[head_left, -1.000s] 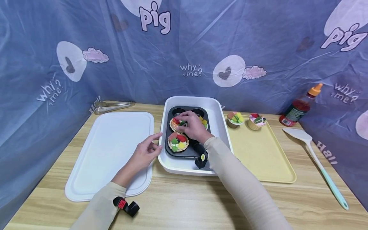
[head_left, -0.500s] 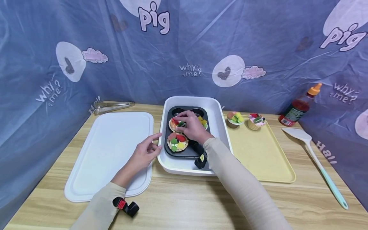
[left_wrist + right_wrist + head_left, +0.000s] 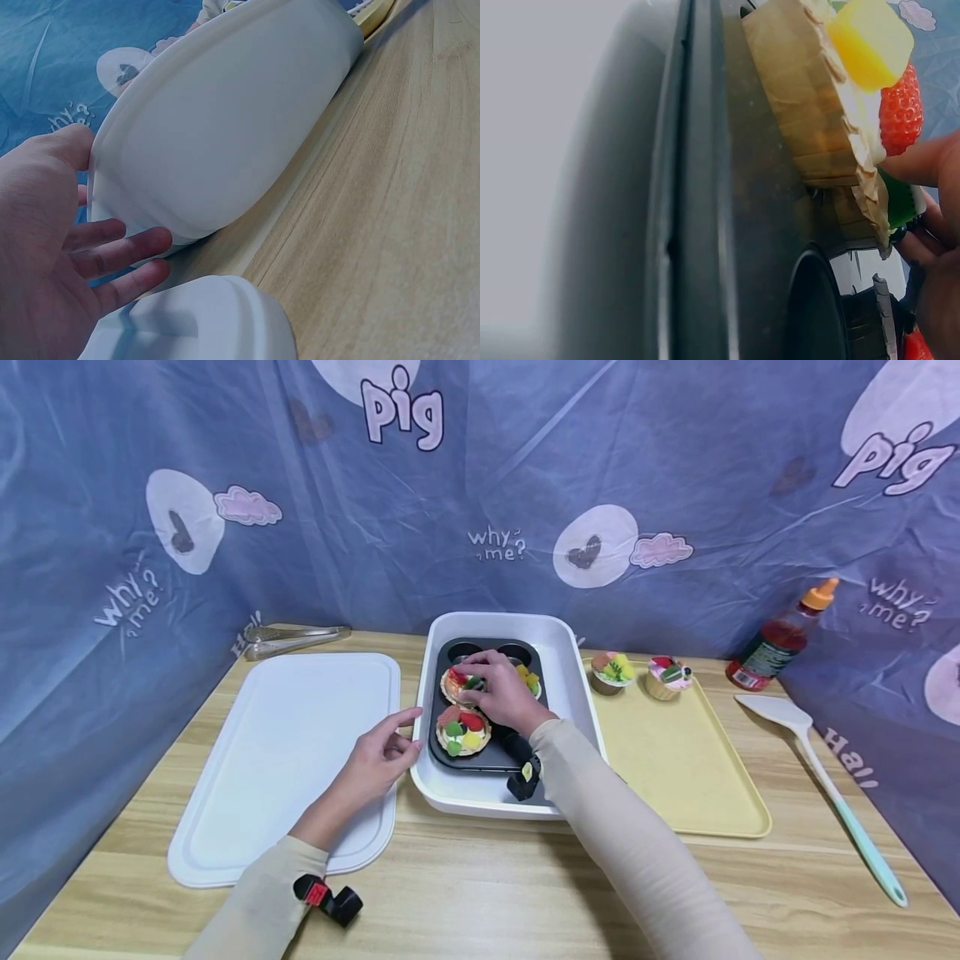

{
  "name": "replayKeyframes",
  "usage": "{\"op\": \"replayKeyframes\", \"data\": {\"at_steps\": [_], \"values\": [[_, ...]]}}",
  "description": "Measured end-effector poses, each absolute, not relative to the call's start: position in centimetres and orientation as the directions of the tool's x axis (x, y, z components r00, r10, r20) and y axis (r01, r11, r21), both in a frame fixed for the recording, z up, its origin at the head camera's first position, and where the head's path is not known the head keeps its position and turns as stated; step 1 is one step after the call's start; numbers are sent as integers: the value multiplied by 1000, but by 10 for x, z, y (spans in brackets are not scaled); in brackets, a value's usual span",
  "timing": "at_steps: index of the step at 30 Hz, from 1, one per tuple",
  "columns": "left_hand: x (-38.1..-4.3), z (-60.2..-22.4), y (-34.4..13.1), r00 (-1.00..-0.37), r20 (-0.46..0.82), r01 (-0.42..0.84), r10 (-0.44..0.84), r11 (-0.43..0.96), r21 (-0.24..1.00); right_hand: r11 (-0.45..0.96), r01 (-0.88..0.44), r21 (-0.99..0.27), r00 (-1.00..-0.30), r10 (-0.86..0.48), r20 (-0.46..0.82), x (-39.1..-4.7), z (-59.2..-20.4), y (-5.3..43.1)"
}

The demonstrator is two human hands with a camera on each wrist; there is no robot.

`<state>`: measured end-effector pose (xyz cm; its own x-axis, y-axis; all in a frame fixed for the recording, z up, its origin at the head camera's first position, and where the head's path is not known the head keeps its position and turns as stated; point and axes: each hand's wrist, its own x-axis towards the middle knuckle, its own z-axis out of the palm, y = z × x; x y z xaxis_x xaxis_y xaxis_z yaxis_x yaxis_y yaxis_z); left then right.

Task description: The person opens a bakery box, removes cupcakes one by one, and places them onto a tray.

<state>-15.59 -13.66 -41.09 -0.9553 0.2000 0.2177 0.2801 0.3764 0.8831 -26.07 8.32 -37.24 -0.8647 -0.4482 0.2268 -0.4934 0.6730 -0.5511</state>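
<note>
My right hand (image 3: 512, 695) reaches into a deep white tub (image 3: 585, 702) and pinches a fruit tart (image 3: 455, 685) with red and green topping. This tart sits in the left side of a dark muffin tin (image 3: 480, 766), partly covered by the fingers. Nearer to me in the tin is another fruit tart (image 3: 463, 732), its yellow piece and strawberry large in the right wrist view. A yellow-topped cake (image 3: 529, 680) shows just beyond the right hand. Against the tub's left wall, my left hand (image 3: 381, 753) touches the rim with loosely spread fingers, as the left wrist view also shows.
A white tray (image 3: 285, 760) lies at the left, with metal tongs (image 3: 292, 639) behind it. On the yellow tray (image 3: 690, 777) at right stand two cupcakes (image 3: 612, 672). A sauce bottle (image 3: 780, 639) and a spatula (image 3: 832, 785) lie farther right. Blue cloth hangs behind.
</note>
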Motion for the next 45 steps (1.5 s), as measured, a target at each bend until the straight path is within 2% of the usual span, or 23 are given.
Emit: {"op": "replayKeyframes", "data": {"at_steps": [18,27,45], "values": [[-157,-413,-137,-957,217,276,193,372,886,648,-532,-545,-843,-465,270,-261,-372,85],[-157,-412,-137,-955,221,282,196,383,880,614,-491,-618,-869,-399,294,-263,-371,87],[-157,-412,-137,-958,208,269,195,373,888,610,-504,-611,-863,-377,335,-262,-366,87]]}}
